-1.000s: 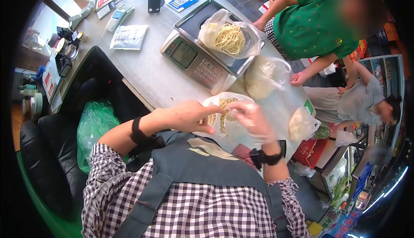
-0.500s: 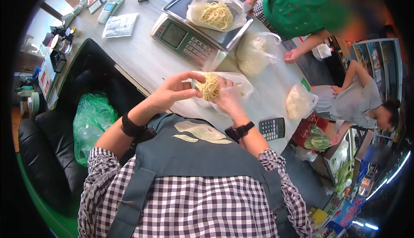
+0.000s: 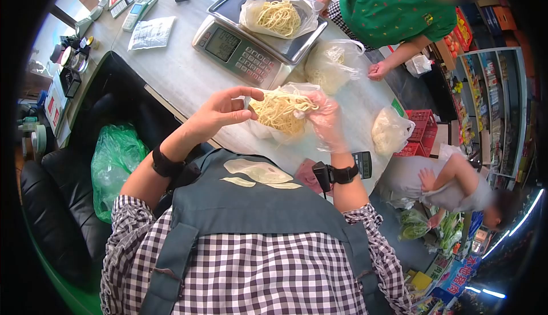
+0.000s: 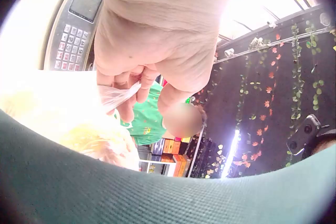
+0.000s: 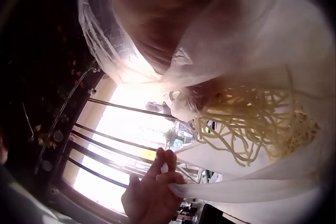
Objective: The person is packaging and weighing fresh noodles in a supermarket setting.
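Note:
My right hand [image 3: 326,118], in a clear plastic glove, grips a loose bunch of pale noodles [image 3: 279,109] over the counter. Strands hang from the gloved fingers in the right wrist view, inside the mouth of a thin white plastic bag [image 5: 231,191]. On the other side of the bag, my left hand [image 3: 220,112] pinches its rim between thumb and fingers. That pinch shows in the left wrist view, where the left fingers [image 4: 126,109] have a fold of plastic between them. Glare washes out the bag's inside there.
Just beyond stands a digital scale [image 3: 245,58] carrying an open bag of noodles [image 3: 279,18]. More filled bags sit at a knotted bag [image 3: 391,129] and a clear bag [image 3: 334,67]. A calculator [image 3: 365,165] lies by my right wrist. A person in green [image 3: 394,7] stands opposite.
My right hand first reached into the bag, then gathered noodles, and now lifts them spread out toward the right. The left hand stays at the bag's left side. The counter shifts slightly in view.

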Tool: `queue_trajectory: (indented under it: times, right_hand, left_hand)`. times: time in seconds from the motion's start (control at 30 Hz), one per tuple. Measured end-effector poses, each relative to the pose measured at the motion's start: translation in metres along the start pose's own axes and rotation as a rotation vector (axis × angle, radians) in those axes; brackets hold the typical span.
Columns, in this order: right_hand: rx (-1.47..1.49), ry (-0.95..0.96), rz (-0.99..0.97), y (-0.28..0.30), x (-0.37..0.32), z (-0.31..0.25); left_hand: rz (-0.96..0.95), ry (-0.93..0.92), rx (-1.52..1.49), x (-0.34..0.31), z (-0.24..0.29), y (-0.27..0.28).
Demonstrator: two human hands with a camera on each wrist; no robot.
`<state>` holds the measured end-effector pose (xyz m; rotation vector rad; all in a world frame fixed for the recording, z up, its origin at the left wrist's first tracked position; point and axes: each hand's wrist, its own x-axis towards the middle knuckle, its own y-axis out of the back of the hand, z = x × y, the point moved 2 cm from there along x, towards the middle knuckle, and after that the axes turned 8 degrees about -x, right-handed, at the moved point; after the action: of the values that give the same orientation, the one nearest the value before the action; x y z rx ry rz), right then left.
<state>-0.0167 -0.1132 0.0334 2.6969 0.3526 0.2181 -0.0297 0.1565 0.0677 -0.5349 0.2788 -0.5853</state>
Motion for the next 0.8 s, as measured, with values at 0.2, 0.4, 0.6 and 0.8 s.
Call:
queue_trajectory:
  times: [0.2,0.4,0.6,0.8]
  right_hand:
    - [0.320,-0.069,0.088,0.017,0.003,-0.049]
    - [0.123,0.022,0.046,0.040,0.017,-0.088]
    - [0.264,0.059,-0.002,0.053,0.030,-0.112]
    - [0.604,0.060,0.059,0.066,0.040,-0.124]
  left_hand:
    - [-0.015,0.009,0.024,0.004,0.000,0.003]
    - [-0.021,0.031,0.029,0.006,0.004,0.003]
    - [-0.043,0.036,0.055,0.008,0.005,0.009]
    - [-0.119,0.078,0.153,0.014,0.008,0.023]
